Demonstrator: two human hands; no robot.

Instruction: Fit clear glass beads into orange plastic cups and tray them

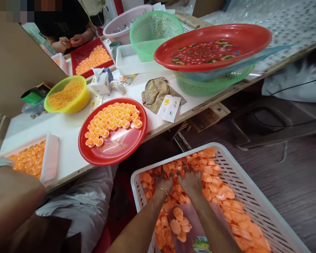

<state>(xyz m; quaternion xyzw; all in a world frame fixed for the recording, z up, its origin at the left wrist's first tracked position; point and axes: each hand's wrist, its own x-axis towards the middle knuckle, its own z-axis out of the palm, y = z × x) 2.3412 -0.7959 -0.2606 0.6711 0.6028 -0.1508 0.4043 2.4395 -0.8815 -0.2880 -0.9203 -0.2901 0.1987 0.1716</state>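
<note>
A large white slatted basket [255, 196] holds a heap of orange plastic pieces [226, 191], round and shallow like small dishes. Both hands reach into its far part. My left hand [163, 183], with a gold-coloured bracelet at the wrist, is sunk among the pieces. Close to its right, my right hand [191, 183] also presses into the heap. The fingertips of both are buried, so any grip on the pieces is hidden. Under my forearms lies a pinkish see-through sheet [180, 235] with a printed green label and several orange pieces on it.
On the table, a red round tray [116, 151] bears orange pieces beside a yellow bowl [85, 98]. A large red tray [213, 65] rests over a green basket. A brown cloth [156, 91] lies between. Another person's arm [13, 200] is at left; someone works across the table.
</note>
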